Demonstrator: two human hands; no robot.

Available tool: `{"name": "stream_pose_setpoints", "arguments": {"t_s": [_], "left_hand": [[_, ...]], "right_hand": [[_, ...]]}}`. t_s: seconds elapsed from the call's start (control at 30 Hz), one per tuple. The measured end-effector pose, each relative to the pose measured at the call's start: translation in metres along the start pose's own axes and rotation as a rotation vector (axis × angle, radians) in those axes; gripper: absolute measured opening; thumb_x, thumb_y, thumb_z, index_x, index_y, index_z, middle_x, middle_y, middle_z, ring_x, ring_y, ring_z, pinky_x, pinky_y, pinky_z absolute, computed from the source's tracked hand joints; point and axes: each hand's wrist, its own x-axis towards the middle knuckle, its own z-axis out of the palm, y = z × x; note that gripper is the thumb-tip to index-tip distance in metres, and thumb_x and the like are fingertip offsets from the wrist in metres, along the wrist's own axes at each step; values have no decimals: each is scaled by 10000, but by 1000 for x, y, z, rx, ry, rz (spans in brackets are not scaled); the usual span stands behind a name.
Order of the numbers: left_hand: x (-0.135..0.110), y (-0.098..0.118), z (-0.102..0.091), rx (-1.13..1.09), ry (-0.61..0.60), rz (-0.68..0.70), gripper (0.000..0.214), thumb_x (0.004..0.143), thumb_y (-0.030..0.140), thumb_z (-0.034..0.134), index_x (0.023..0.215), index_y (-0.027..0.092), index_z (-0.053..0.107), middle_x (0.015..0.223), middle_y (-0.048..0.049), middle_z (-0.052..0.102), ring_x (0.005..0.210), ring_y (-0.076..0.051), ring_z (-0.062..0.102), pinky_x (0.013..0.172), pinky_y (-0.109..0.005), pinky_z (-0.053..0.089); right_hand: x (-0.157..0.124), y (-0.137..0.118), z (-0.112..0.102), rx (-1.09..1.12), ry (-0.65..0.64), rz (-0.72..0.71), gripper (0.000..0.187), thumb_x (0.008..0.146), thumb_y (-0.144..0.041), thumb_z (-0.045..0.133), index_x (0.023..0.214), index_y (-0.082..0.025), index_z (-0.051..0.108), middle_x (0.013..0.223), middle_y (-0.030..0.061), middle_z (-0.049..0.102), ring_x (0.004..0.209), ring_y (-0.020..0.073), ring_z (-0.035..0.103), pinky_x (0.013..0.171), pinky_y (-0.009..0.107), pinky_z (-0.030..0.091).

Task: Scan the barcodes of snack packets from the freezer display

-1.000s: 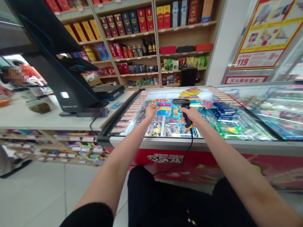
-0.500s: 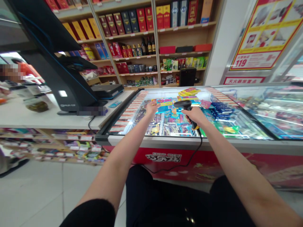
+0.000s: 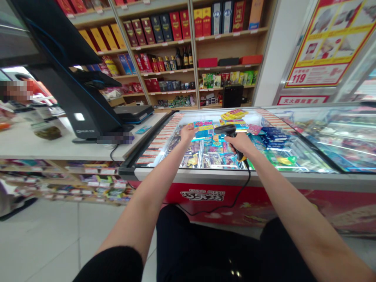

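Observation:
My left hand (image 3: pixel 188 133) grips the left end of a blue, pink and yellow snack packet (image 3: pixel 204 130) above the freezer's glass top. My right hand (image 3: pixel 239 142) is wrapped round the handle of a black barcode scanner (image 3: pixel 225 130), whose head points left at the packet's right end, a small gap away. From the scanner a black cable (image 3: pixel 249 178) hangs down over the freezer front. Yellow packets (image 3: pixel 235 114), a pink packet (image 3: pixel 255 129) and a pile of dark blue packets (image 3: pixel 274 137) lie beyond and to the right of the scanner.
The chest freezer (image 3: pixel 279 178) stretches across in front of me, frozen goods under its glass. To the left, a white counter (image 3: pixel 88 150) carries a black checkout terminal (image 3: pixel 79 102). A person (image 3: pixel 17 94) is at the far left. Shelves (image 3: pixel 164 45) of boxes and bottles stand behind.
The scanner and my right hand have shifted very slightly left, toward the packet. My left hand stays almost in place with the packet.

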Motion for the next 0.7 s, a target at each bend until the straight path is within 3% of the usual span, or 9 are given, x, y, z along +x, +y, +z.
{"name": "stream_pose_setpoints", "arguments": {"t_s": [0.33,0.47,0.7], "left_hand": [[9,29,17,-150,-46,-114,252,692,159,802,652,157,553,519,49,528,520,-78,545,597,-200,478],[15,45,44,-261,-150,-151,252,668,151,828,657,155,576,594,15,616,645,-119,643,674,-223,522],[11,61,109,-302,-277,-218,206,642,111,837,675,133,635,640,-27,662,683,-143,675,699,-238,547]], "right_hand": [[6,-1,-21,199,57,-20,318,832,-236,637,553,-173,496,405,-6,492,308,96,440,322,214,380],[11,3,-42,307,142,-15,274,821,-218,658,601,-174,501,443,-5,510,334,98,454,310,212,381],[17,22,-79,405,229,-7,196,781,-219,685,652,-155,552,474,-22,513,342,90,458,302,203,383]]}}
